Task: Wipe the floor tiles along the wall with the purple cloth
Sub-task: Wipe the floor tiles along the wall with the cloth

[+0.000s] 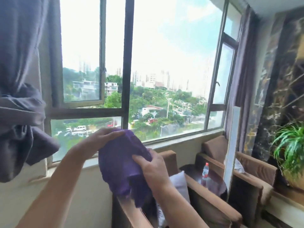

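Note:
The purple cloth (120,165) hangs folded in front of me at chest height, before the window sill. My left hand (102,137) grips its top edge from the left. My right hand (151,165) pinches its right side lower down. Both forearms reach up from the bottom of the view. No floor tiles are in view; the camera looks at the window and the wall below it.
A big dark-framed window (126,79) fills the middle. A tied grey curtain (21,96) hangs at the left. Two brown armchairs (212,203) and a small round table (213,180) with a water bottle (205,171) stand at the right, with a potted plant (291,145) beyond them.

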Tool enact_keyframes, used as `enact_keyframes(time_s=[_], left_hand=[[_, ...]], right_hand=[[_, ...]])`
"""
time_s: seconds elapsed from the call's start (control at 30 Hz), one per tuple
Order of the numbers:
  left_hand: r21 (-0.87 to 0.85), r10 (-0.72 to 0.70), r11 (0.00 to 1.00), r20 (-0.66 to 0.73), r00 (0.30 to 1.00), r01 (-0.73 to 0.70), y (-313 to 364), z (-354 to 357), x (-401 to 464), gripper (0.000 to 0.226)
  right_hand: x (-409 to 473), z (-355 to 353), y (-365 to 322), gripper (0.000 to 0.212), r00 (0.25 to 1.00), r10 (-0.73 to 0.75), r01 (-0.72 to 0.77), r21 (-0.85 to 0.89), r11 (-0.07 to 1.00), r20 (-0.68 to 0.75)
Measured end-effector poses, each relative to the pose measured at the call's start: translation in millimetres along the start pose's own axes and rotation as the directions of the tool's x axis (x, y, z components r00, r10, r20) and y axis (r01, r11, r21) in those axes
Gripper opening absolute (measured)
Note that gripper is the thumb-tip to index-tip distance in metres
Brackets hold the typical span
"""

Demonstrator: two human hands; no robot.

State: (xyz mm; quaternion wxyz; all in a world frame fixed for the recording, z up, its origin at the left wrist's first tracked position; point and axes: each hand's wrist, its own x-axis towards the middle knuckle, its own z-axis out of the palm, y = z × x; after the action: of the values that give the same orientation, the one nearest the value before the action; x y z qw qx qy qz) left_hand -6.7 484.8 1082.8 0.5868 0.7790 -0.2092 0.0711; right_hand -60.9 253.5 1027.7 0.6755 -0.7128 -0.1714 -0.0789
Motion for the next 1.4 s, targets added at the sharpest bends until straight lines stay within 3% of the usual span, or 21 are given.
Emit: enact_keyframes(time_s=[0.1, 0.23, 0.3, 0.37, 0.43, 0.53, 0.6, 0.67, 0.73, 0.83, 0.9, 1.0, 1.1, 1.2, 1.3, 1.4], left_hand=[[-0.246, -0.139, 0.958, 0.058, 0.989, 0.149, -36, 4, 14, 0.051], [-0.333, -0.245, 0.913, 0.016, 0.969, 0.236, -63, -7, 40, 0.031], [-0.368, -0.254, 0.904, -0.047, 0.966, 0.220, -71, -21, 48, 0.034], [-0.405, -0.271, 0.891, -0.113, 0.956, 0.205, -79, -37, 54, 0.037], [-0.406, -0.293, 0.893, -0.192, 0.936, 0.196, -96, -57, 62, 0.032], [-0.387, -0.315, 0.905, -0.330, 0.890, 0.177, -129, -80, 71, 0.032], [-0.420, -0.357, 0.889, -0.395, 0.847, 0.179, -154, -94, 77, 0.031], [-0.516, -0.438, 0.834, -0.400, 0.805, 0.197, -180, -104, 82, 0.029], [-0.617, -0.515, 0.756, -0.357, 0.779, 0.217, -199, -108, 86, 0.035], [-0.729, -0.587, 0.653, -0.317, 0.745, 0.204, -227, -112, 93, 0.045], [-0.760, -0.624, 0.617, -0.312, 0.716, 0.206, -245, -118, 98, 0.044], [-0.790, -0.648, 0.584, -0.314, 0.694, 0.188, -273, -129, 110, 0.039], [-0.809, -0.663, 0.557, -0.295, 0.688, 0.189, -293, -136, 118, 0.039], [-0.716, -0.674, 0.614, -0.257, 0.693, 0.331, -312, -148, 122, 0.040], [-0.613, -0.697, 0.670, -0.325, 0.639, 0.420, -336, -171, 133, 0.041], [-0.659, -0.690, 0.625, -0.213, 0.692, 0.420, -354, -193, 144, 0.073]], right_hand=[[24, 9, 12, 0.031, 0.999, 0.000, 0.002, 0.043, 0.999, -0.050], [75, 30, 51, 0.015, 0.982, 0.111, -0.081, 0.189, 0.979, -0.154], [99, 48, 68, 0.022, 0.972, 0.153, -0.110, 0.229, 0.967, -0.179], [122, 68, 83, 0.039, 0.957, 0.172, -0.134, 0.168, 0.977, -0.235], [146, 92, 99, 0.052, 0.897, 0.168, -0.188, -0.009, 0.982, -0.410], [165, 124, 115, 0.039, 0.798, 0.071, -0.200, -0.151, 0.968, -0.599], [178, 147, 131, 0.032, 0.841, 0.160, -0.249, -0.106, 0.963, -0.517], [189, 173, 147, 0.060, 0.907, 0.326, -0.337, 0.006, 0.942, -0.267], [202, 195, 162, 0.078, 0.892, 0.448, -0.426, 0.213, 0.879, -0.066], [229, 219, 191, 0.073, 0.867, 0.496, -0.463, 0.458, 0.759, 0.055], [249, 229, 207, 0.067, 0.867, 0.494, -0.459, 0.505, 0.731, 0.073], [290, 241, 231, 0.048, 0.901, 0.433, -0.413, 0.348, 0.842, 0.021], [326, 249, 248, 0.044, 0.922, 0.387, -0.376, 0.187, 0.908, -0.025], [362, 257, 269, 0.038, 0.913, 0.405, -0.392, 0.168, 0.904, -0.053], [397, 267, 295, 0.041, 0.886, 0.457, -0.463, 0.148, 0.874, 0.076], [413, 278, 313, 0.052, 0.867, 0.453, -0.476, 0.073, 0.877, 0.206]])
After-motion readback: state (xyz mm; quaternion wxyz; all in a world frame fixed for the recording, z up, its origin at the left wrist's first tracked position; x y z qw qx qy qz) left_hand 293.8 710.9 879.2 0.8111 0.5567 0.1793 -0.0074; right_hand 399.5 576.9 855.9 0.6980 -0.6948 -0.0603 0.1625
